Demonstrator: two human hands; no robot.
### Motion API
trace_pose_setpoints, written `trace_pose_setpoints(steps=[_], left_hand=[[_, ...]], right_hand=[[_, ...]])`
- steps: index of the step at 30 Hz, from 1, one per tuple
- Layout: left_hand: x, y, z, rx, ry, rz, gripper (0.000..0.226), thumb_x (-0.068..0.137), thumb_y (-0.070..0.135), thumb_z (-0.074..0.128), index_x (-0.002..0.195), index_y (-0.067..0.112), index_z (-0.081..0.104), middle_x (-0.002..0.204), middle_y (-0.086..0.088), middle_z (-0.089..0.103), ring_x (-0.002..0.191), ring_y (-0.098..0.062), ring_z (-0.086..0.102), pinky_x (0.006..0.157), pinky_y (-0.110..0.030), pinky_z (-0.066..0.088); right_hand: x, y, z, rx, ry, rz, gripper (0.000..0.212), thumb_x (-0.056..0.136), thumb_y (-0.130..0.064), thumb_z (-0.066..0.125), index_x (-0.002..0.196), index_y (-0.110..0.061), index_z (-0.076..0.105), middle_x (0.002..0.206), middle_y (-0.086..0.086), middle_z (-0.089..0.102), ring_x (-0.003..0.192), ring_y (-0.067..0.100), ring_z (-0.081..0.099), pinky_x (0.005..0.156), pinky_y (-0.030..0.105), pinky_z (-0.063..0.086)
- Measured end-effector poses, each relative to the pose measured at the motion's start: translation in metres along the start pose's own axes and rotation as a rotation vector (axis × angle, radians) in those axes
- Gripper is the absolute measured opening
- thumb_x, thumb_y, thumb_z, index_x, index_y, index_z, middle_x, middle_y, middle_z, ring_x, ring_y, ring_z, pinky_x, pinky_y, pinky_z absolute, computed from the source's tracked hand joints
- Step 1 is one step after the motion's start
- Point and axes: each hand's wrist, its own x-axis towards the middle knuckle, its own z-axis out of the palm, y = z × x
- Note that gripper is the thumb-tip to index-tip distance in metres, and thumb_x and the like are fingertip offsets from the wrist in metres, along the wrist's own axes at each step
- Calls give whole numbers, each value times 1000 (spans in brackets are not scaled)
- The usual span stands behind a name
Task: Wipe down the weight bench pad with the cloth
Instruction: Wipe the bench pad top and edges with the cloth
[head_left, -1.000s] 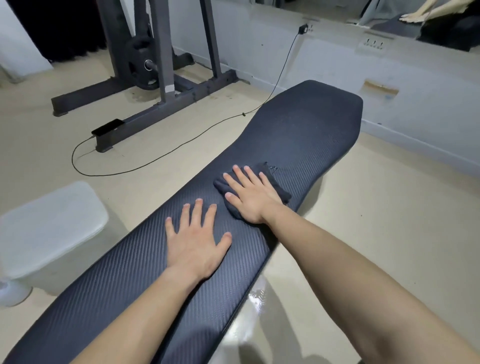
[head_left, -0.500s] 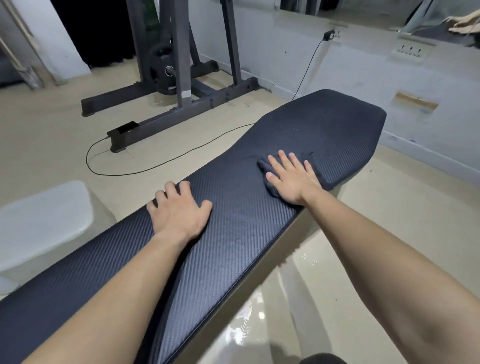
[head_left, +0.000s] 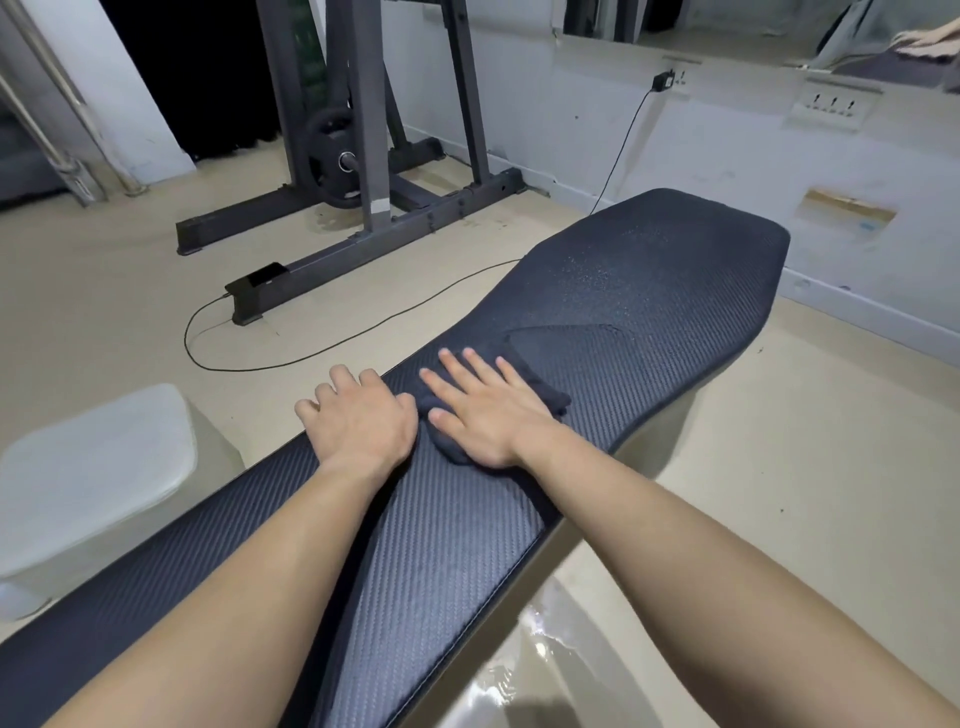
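A long dark textured weight bench pad (head_left: 649, 291) runs from the lower left to the upper right. A dark cloth (head_left: 545, 397) lies crumpled on its middle. My right hand (head_left: 483, 410) presses flat on the cloth with fingers spread. Just left of it, my left hand (head_left: 358, 421) rests on the pad's left edge, fingers curled over the side and thumb touching the cloth. Fine droplets speckle the wide far end of the pad, and a darker wiped patch shows beyond the cloth.
A dark metal rack (head_left: 363, 208) with a weight plate (head_left: 332, 161) stands on the floor at the back left. A black cable (head_left: 322, 348) loops across the floor to a wall plug (head_left: 664, 79). A white stool (head_left: 93, 467) sits at the left. The floor under the bench looks wet.
My right hand has slid the cloth back toward me, up against my left hand. My left hand stays on the pad's left edge. The view has shifted slightly.
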Motion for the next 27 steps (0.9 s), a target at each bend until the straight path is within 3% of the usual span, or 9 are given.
trace_pose_setpoints(steps=[9,16,20,27], left_hand=[[30,57,15,-159,-105,-38,59,93,48,26,133,9,44,137,-14,49,127,-35,42,106,-48,26],[33,56,14,-143,-141,-66,59,93,48,22,133,11,44,136,-15,48,128,-34,41,108,-49,26],[27,56,11,-147,-121,-49,57,93,46,24,134,10,43,139,-15,48,130,-34,41,109,-47,25],[26,67,6,-170,-90,-147,63,92,47,28,135,3,46,138,-19,50,127,-38,44,107,-48,28]], right_hand=[[80,109,-36,42,5,197,59,104,-53,14,159,-36,0,167,-6,-11,153,18,-12,122,48,-6],[15,208,-39,61,0,427,61,103,-55,12,158,-36,-2,166,-7,-14,153,18,-12,122,47,-6],[-37,200,-25,64,14,432,60,103,-55,11,158,-36,-4,166,-7,-16,153,19,-13,121,48,-7],[-81,118,-4,19,12,192,60,103,-54,13,158,-36,-5,165,-6,-18,152,20,-18,121,46,-8]])
